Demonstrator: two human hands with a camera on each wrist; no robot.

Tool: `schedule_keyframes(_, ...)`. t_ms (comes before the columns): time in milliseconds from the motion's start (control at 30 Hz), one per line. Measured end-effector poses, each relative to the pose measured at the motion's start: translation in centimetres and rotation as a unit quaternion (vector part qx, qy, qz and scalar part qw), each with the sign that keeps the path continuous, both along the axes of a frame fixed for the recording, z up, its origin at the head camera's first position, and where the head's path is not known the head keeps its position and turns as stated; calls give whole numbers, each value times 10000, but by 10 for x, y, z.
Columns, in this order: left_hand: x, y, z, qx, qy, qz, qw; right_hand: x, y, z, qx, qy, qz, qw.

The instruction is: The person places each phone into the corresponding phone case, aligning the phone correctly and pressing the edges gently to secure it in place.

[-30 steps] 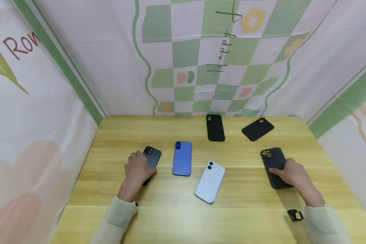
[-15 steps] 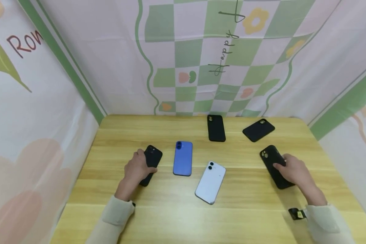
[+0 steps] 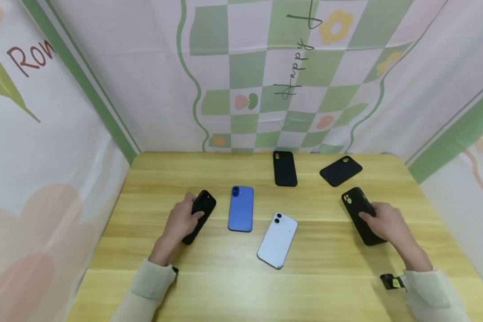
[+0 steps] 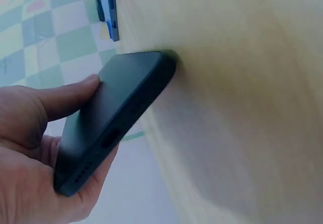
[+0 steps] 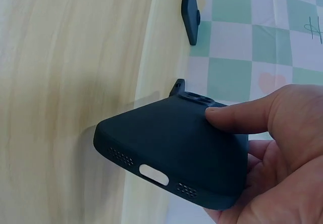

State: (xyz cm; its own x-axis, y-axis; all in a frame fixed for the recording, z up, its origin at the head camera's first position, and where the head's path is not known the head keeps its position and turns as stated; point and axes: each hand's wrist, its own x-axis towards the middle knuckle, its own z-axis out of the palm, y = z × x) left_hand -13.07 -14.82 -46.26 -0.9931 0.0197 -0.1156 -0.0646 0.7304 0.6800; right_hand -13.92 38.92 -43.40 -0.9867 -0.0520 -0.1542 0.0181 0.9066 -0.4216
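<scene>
My left hand (image 3: 181,219) grips a dark phone (image 3: 206,205), thumb across its back and fingers under its left edge. The left wrist view shows that phone's bottom end with its charging port, tilted, one long edge close to the table. On the right, my right hand (image 3: 386,219) holds a black phone case (image 3: 359,205) by its right side, thumb on the back. In the right wrist view, light shows through the case's port slot, and its left edge tilts down toward the wood. Between the hands lie a blue phone (image 3: 240,209) and a white phone (image 3: 277,241), backs up.
Two more black phone cases, an upright one (image 3: 285,169) and a slanted one (image 3: 341,171), lie near the far edge of the wooden table (image 3: 233,281). Printed cloth (image 3: 245,71) hangs behind the table and along both sides.
The left hand has tipped the dark phone up off the table, its thumb moving further onto the back. My right hand has lifted and tilted the black case slightly. The other phones and cases stay put.
</scene>
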Motion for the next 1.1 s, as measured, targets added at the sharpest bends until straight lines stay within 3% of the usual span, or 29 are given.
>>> schedule_keyframes(300, 0, 3, 11, 644, 27, -279, 9975, -2, -10, 6, -153, 74, 55, 9998)
schedule_keyframes(400, 0, 6, 15, 1166, -62, -211, 9929, -5, -13, 9, -116, 122, 88, 9998)
schedule_keyframes(500, 2, 11, 19, 1882, -271, -54, 9817, -7, -20, 11, -136, 112, 147, 9997)
schedule_keyframes(600, 3, 17, 20, 2736, -460, 40, 9607, -9, -28, 13, -236, 91, 178, 9995)
schedule_keyframes(767, 1, 30, 17, 4178, -999, -12, 9030, -12, -42, 20, -461, 74, 169, 9988)
schedule_keyframes(967, 0, 48, 16, 5013, -1385, -13, 8541, -18, -64, 29, -745, 199, 166, 9969)
schedule_keyframes(1100, 0, 58, 16, 5393, -1490, -72, 8288, -21, -83, 38, -1010, 293, 131, 9944)
